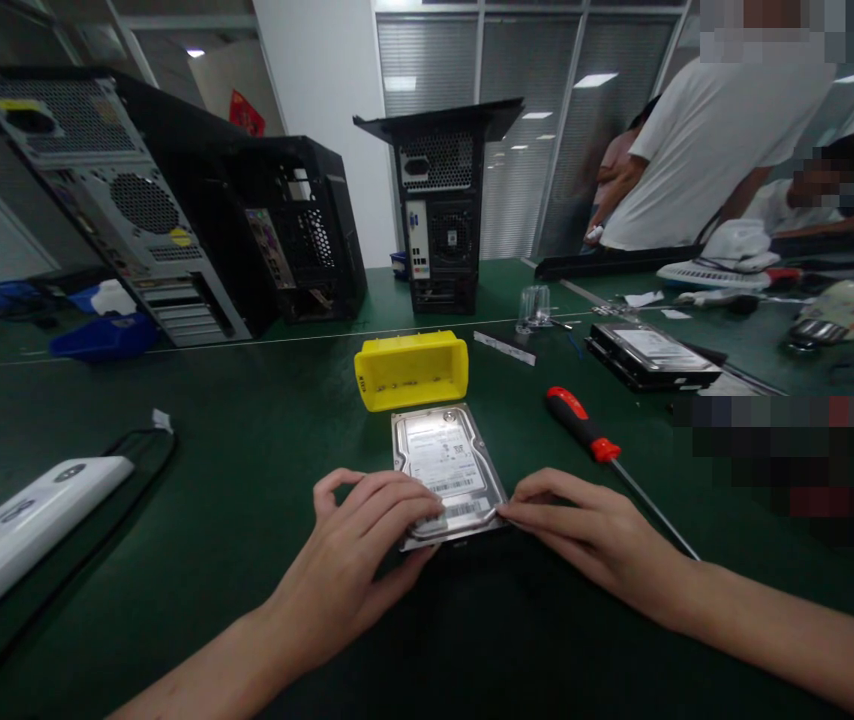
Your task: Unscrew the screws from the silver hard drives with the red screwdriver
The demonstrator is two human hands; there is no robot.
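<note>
A silver hard drive (pixel 451 455) lies label side up on the green table, directly in front of me. My left hand (pixel 374 530) grips its near left part, fingers over the top and thumb at the near edge. At the near right corner, the fingertips of my right hand (pixel 584 525) are pinched together against the drive's edge; whatever may be between them is too small to make out. Just beyond the drive sits a yellow bin (pixel 412 372) with small dark bits inside. To the right, a red and black screwdriver (pixel 583 425) lies with its shaft partly behind my right wrist.
Computer cases (pixel 438 210) stand along the back and left. A white power strip (pixel 37 520) with a black cable lies at left. More drives (pixel 648 355) are stacked at right, near clear plastic cups (pixel 533 308). Several people (pixel 719 140) are at the far right.
</note>
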